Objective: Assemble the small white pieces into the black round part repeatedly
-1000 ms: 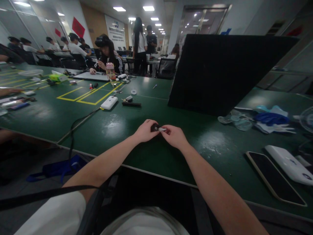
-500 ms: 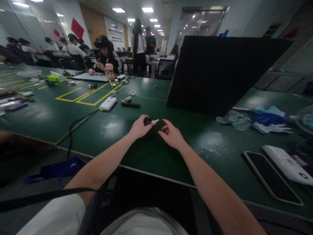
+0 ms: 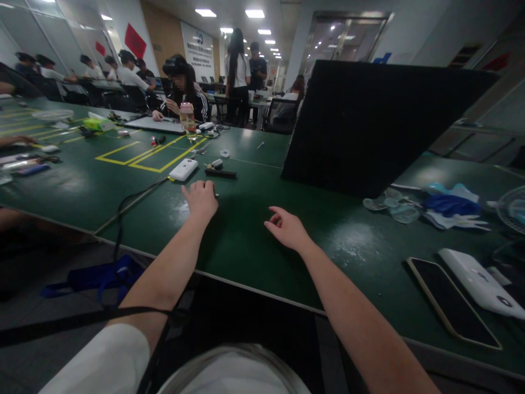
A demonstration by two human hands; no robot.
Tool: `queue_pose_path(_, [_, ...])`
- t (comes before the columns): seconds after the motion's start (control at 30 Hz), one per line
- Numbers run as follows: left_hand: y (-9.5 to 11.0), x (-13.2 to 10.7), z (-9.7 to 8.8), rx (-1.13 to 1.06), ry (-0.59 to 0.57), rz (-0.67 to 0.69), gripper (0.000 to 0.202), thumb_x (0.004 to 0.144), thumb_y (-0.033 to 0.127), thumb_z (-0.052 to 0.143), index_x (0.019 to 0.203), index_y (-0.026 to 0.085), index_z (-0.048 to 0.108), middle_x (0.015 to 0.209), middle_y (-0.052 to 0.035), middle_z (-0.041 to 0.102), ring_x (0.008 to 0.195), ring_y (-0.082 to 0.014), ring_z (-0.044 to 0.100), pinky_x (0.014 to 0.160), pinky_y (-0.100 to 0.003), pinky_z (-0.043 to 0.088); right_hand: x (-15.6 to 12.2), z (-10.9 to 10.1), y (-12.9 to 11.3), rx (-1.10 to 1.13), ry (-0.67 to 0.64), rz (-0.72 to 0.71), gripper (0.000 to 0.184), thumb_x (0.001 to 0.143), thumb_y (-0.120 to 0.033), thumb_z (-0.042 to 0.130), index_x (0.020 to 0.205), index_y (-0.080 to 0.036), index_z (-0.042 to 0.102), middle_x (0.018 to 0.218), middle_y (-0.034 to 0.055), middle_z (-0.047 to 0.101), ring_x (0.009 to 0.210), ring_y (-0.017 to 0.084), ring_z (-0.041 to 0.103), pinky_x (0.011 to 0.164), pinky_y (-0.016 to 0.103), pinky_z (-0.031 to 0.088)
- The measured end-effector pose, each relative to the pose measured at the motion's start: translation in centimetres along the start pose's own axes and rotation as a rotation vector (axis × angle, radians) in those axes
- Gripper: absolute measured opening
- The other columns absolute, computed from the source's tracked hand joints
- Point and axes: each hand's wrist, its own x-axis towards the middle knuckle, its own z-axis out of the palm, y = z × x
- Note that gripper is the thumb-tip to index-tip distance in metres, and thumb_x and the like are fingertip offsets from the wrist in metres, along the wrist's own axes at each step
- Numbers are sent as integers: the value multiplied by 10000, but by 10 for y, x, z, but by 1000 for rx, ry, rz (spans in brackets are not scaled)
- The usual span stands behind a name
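Note:
My left hand [image 3: 200, 200] is palm-down over the green table [image 3: 241, 246], just in front of the white device. Its fingers curl round a small dark bottle with a white pointed nozzle [image 3: 217, 195]. Only the nozzle's tip peeks out at the hand's right side; the hand hides the rest. My right hand [image 3: 286, 225] hovers above the table further right, thumb and fingers apart and slightly bent, with nothing in it.
Beyond my left hand are a white device [image 3: 184, 169] with a cable and a dark bar [image 3: 221, 173]. A large black panel [image 3: 377, 126] stands at right. A phone [image 3: 453, 301], another white device [image 3: 479, 282] and gloves [image 3: 455, 205] lie rightward. A person [image 3: 180, 93] sits opposite.
My left hand has moved left, away from my right hand, and turned palm-down with the bottle, now mostly hidden. My right hand has barely moved.

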Motion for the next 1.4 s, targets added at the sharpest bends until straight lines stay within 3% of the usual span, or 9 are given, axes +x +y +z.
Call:
queue_pose_path(0.13, [-2,0,-4,-18,76,-13,334,852,147,571,1168,235,632,1280,-149,564,1253,-361,446,1052,-567,339,-1,0,-1,1,-9,4,620,913,-449,636,1488,-283,472,1165,51,696,840,192,668,725,353,596])
queue_pose_path(0.27, [-9,8,-1,-136,170,-133,417,829,180,623,1236,258,582,1319,-121,551,1277,-357,456,1064,-543,363,-3,-2,-5,-10,-28,15,621,920,-446,627,1496,-283,464,1189,56,691,878,201,667,739,350,590])
queue_pose_path(0.37, [-14,19,13,-287,194,-226,481,873,255,608,1337,220,489,1334,-142,559,1277,-324,504,1083,-476,396,-4,-5,-8,-18,-51,21,612,924,-453,618,1491,-275,475,1203,61,688,903,207,667,759,354,585])
queue_pose_path(0.6, [2,37,52,-456,-90,-81,496,948,466,530,1359,197,460,1313,-158,635,1213,-290,613,1033,-429,474,-6,-6,-9,-33,-61,15,543,933,-460,612,1442,-286,541,1177,51,704,968,226,662,801,367,565])
queue_pose_path(0.77, [20,49,63,-451,-199,45,521,967,496,488,1393,202,431,1326,-168,637,1197,-310,631,1013,-452,491,-6,-6,-9,-32,-48,20,529,935,-531,598,1398,-274,583,1121,57,714,943,223,662,769,355,545])
queue_pose_path(0.93, [45,58,70,-452,-288,102,534,989,504,446,1416,187,401,1280,-172,666,1160,-309,654,989,-441,502,-6,-9,-9,-20,66,24,442,974,-565,516,1226,-242,682,1021,53,721,858,195,654,722,332,517])
queue_pose_path(1.07, [72,45,70,-426,-325,218,530,984,520,454,1393,183,430,1252,-178,679,1125,-315,670,958,-435,517,-4,-12,-6,6,160,46,438,1009,-561,433,1030,-224,712,847,32,704,720,169,626,646,308,482])
queue_pose_path(1.2, [102,15,60,-397,-391,400,534,965,508,507,1391,195,433,1215,-164,695,1041,-309,695,886,-423,543,-1,-11,0,20,302,60,500,1020,-575,381,845,-210,676,725,26,658,617,158,581,582,291,438])
queue_pose_path(1.4, [153,-35,42,-427,-445,596,512,972,462,518,1383,171,424,1197,-161,700,1022,-279,702,835,-381,559,3,-20,10,108,584,103,629,1012,-655,257,886,-211,683,755,54,679,648,183,612,611,305,439])
